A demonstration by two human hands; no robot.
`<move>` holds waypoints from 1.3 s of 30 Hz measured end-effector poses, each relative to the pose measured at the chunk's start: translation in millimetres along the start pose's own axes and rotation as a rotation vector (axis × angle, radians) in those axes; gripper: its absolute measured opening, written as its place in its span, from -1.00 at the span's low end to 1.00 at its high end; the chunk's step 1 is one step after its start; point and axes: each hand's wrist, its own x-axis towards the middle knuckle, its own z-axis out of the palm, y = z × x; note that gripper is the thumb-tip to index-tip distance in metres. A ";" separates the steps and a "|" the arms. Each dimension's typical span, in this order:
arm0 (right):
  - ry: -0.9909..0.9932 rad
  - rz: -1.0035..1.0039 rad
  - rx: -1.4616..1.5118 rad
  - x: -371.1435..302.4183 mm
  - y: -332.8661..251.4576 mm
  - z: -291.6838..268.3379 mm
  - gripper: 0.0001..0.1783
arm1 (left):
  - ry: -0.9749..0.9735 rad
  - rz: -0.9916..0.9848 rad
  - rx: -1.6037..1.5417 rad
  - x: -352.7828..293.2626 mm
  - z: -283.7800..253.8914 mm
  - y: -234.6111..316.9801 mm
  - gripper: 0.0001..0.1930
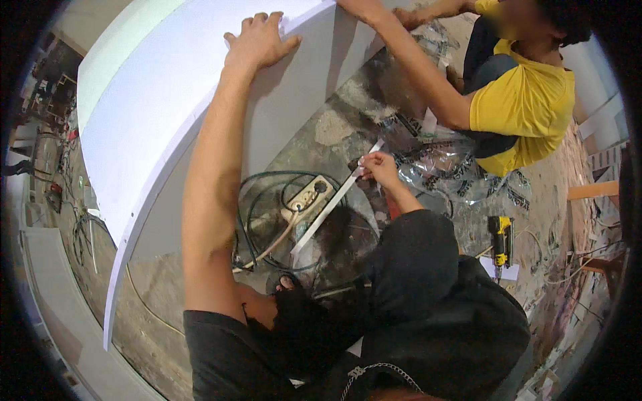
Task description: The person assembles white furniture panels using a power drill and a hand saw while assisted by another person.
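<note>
A large white panel [154, 87] with a curved edge stands on its side at the left. My left hand [257, 43] lies with spread fingers over its upper edge, at the top of the view. My right hand [380, 168] pinches a thin, straight white strip [328, 208] near its upper end. The strip slants down to the left above the floor, passing beside a power strip [307, 199] with a plug in it. Dark green cable is coiled around the power strip.
A co-worker in a yellow shirt [525, 103] crouches at the right, arms reaching to the panel. Crumpled clear plastic film [435, 157] lies between us. A yellow and black nail gun [500, 240] stands on the floor at the right. Another grey-white panel [67, 287] lies at the lower left.
</note>
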 end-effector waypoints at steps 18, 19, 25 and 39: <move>0.008 0.063 0.011 -5.2 -3.1 7.7 -0.84 | -0.153 -0.066 -0.074 -10.1 -24.9 11.7 -0.21; 0.007 0.056 0.007 -5.4 -4.5 9.0 -0.85 | -0.149 -0.064 -0.069 -8.7 -23.6 10.9 -0.20; -0.029 0.013 -0.037 -1.0 11.2 9.8 -0.85 | -0.013 0.020 0.013 7.9 1.2 -7.2 -0.21; -0.008 -0.017 -0.049 -6.4 3.3 -3.8 -0.88 | -0.095 -0.039 -0.050 -3.4 -16.9 23.7 -0.22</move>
